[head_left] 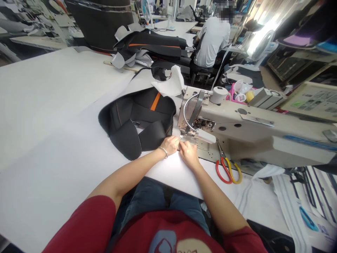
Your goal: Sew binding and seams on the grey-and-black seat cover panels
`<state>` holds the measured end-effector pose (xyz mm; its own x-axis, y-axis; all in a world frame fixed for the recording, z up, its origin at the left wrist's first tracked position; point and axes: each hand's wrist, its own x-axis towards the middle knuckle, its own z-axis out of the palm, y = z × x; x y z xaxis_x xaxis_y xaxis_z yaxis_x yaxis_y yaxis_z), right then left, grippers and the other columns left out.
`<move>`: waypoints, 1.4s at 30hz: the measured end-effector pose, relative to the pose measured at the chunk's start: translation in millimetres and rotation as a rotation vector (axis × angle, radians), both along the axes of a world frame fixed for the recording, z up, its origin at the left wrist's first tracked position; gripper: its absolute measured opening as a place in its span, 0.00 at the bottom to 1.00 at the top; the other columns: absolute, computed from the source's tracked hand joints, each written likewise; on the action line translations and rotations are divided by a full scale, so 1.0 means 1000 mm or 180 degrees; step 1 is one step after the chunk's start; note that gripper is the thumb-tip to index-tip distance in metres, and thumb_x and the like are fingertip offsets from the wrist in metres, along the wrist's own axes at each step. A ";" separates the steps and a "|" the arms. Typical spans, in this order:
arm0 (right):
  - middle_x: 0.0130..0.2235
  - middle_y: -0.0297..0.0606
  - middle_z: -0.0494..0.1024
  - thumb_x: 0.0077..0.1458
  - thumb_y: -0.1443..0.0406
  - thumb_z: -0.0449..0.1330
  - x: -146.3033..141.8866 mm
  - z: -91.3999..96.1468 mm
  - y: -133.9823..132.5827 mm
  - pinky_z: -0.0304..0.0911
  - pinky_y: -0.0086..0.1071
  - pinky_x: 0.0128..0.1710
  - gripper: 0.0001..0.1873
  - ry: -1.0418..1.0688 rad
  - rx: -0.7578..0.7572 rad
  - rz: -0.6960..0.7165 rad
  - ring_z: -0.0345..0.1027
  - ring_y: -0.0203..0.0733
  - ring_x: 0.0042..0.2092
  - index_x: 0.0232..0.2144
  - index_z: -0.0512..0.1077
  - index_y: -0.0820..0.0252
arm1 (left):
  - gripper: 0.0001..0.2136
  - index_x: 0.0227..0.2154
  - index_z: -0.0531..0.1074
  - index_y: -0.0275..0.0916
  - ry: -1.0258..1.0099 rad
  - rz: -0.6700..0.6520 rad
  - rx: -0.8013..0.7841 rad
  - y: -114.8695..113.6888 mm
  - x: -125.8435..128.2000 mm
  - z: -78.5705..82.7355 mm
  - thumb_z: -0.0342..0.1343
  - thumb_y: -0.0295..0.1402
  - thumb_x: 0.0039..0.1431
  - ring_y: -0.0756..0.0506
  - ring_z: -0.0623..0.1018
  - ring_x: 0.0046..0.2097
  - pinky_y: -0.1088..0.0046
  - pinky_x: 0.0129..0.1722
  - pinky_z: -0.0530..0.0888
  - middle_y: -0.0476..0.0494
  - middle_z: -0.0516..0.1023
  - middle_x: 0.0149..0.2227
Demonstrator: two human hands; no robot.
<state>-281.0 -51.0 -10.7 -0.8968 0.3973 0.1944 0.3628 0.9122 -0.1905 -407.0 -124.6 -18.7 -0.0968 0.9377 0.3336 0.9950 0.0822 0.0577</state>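
Observation:
A black sewn fabric piece (154,135) with an orange stripe lies bunched on the white table, left of the sewing machine (226,119). At its right edge, my left hand (170,144) is closed, with the fingers gripping that edge close to the needle area. My right hand (189,153) is just beside it, in front of the presser foot. Its fingers are bent together in a pinch on the machine bed, and what lies under them is too small to make out. The needle tip is hidden behind the machine's lamp and my fingers.
Scissors (228,170) with red and yellow handles lie on the machine bed's front edge. White strips (286,203) hang at the right. Behind are a pile of black and grey cut pieces (155,44), a pink basket (240,93) and a seated person (213,38).

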 end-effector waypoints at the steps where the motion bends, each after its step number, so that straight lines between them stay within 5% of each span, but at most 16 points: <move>1: 0.31 0.37 0.65 0.55 0.68 0.44 0.000 0.000 0.000 0.40 0.30 0.30 0.14 -0.0011 0.0017 -0.0004 0.55 0.37 0.33 0.42 0.64 0.60 | 0.11 0.27 0.67 0.33 0.0001 -0.0023 0.0025 -0.001 0.000 -0.001 0.40 0.24 0.54 0.47 0.68 0.35 0.71 0.35 0.67 0.41 0.70 0.30; 5: 0.31 0.37 0.65 0.54 0.68 0.44 -0.001 0.002 0.000 0.40 0.30 0.30 0.16 -0.0058 0.0091 -0.0039 0.55 0.37 0.33 0.45 0.62 0.59 | 0.11 0.27 0.67 0.34 -0.0017 -0.0018 0.0204 -0.002 -0.003 -0.001 0.40 0.25 0.55 0.47 0.67 0.37 0.70 0.38 0.66 0.42 0.69 0.33; 11: 0.32 0.38 0.65 0.53 0.68 0.45 -0.002 -0.003 0.001 0.43 0.30 0.31 0.19 0.0001 0.0224 -0.0039 0.56 0.37 0.33 0.48 0.60 0.61 | 0.12 0.36 0.66 0.33 0.0094 0.0991 0.0652 -0.001 -0.010 0.005 0.38 0.26 0.57 0.44 0.65 0.41 0.65 0.42 0.62 0.37 0.66 0.40; 18: 0.31 0.38 0.67 0.54 0.68 0.44 0.000 -0.003 0.002 0.46 0.30 0.31 0.17 0.0060 0.0273 -0.0065 0.60 0.36 0.32 0.44 0.65 0.61 | 0.13 0.26 0.69 0.34 0.0520 0.0747 0.0282 -0.006 -0.043 0.011 0.40 0.24 0.55 0.45 0.67 0.34 0.66 0.40 0.61 0.42 0.69 0.28; 22: 0.33 0.39 0.69 0.52 0.69 0.45 0.002 0.006 -0.009 0.51 0.31 0.31 0.16 0.0074 -0.0069 -0.0181 0.63 0.38 0.33 0.42 0.66 0.60 | 0.13 0.22 0.69 0.34 0.0579 0.1089 0.0344 -0.049 -0.098 0.032 0.41 0.23 0.54 0.45 0.67 0.31 0.67 0.32 0.61 0.40 0.69 0.24; 26: 0.33 0.41 0.70 0.52 0.68 0.44 -0.011 0.022 -0.029 0.56 0.31 0.30 0.16 0.0271 -0.0453 -0.0123 0.64 0.38 0.31 0.42 0.65 0.63 | 0.11 0.20 0.68 0.34 0.0674 0.1202 0.0279 -0.131 -0.128 0.044 0.43 0.21 0.50 0.47 0.67 0.28 0.69 0.29 0.60 0.41 0.68 0.22; 29: 0.35 0.42 0.70 0.54 0.64 0.45 -0.031 0.040 -0.048 0.59 0.30 0.32 0.17 0.0467 -0.0761 0.0055 0.65 0.37 0.32 0.44 0.61 0.66 | 0.10 0.19 0.67 0.35 0.0692 0.0964 0.0061 -0.192 -0.098 0.042 0.43 0.21 0.49 0.48 0.66 0.26 0.70 0.27 0.60 0.43 0.67 0.21; 34: 0.35 0.46 0.70 0.56 0.61 0.46 -0.052 0.079 -0.091 0.60 0.31 0.35 0.17 0.0218 -0.0373 0.0216 0.66 0.40 0.35 0.42 0.62 0.68 | 0.04 0.23 0.66 0.35 0.0120 0.0365 -0.0967 -0.250 0.013 0.059 0.47 0.24 0.47 0.47 0.69 0.28 0.70 0.28 0.64 0.43 0.69 0.24; 36: 0.31 0.48 0.70 0.55 0.54 0.45 -0.050 0.091 -0.110 0.60 0.33 0.32 0.22 -0.0190 0.0092 0.0080 0.66 0.45 0.35 0.36 0.65 0.70 | 0.07 0.27 0.67 0.34 -0.0379 -0.0208 -0.1553 -0.254 0.041 0.081 0.54 0.30 0.41 0.45 0.70 0.30 0.70 0.28 0.66 0.42 0.71 0.27; 39: 0.27 0.51 0.69 0.50 0.47 0.47 -0.045 0.099 -0.133 0.61 0.36 0.29 0.30 -0.0679 0.0572 -0.0010 0.67 0.50 0.33 0.31 0.66 0.73 | 0.16 0.34 0.68 0.37 -0.1617 -0.1331 -0.2113 -0.238 0.039 0.107 0.58 0.35 0.39 0.48 0.72 0.30 0.75 0.29 0.68 0.47 0.74 0.30; 40: 0.28 0.53 0.69 0.49 0.47 0.48 -0.044 0.099 -0.138 0.61 0.36 0.28 0.30 -0.0787 0.0647 -0.0021 0.67 0.51 0.32 0.32 0.66 0.75 | 0.13 0.34 0.68 0.39 -0.1977 -0.1349 -0.2090 -0.227 0.030 0.109 0.56 0.34 0.42 0.50 0.72 0.30 0.78 0.30 0.68 0.50 0.74 0.30; 42: 0.29 0.56 0.70 0.51 0.53 0.51 -0.047 0.096 -0.143 0.61 0.36 0.28 0.27 -0.1000 0.0725 -0.0073 0.68 0.51 0.33 0.35 0.65 0.78 | 0.07 0.31 0.69 0.39 -0.2119 -0.0485 -0.1535 -0.200 0.011 0.103 0.49 0.28 0.48 0.52 0.72 0.30 0.78 0.34 0.68 0.51 0.74 0.28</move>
<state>-327.6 -193.6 85.4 -0.9181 0.3964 -0.0027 0.3922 0.9093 0.1395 -396.3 -324.8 84.0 0.0078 0.9818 -0.1897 0.7677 0.1157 0.6303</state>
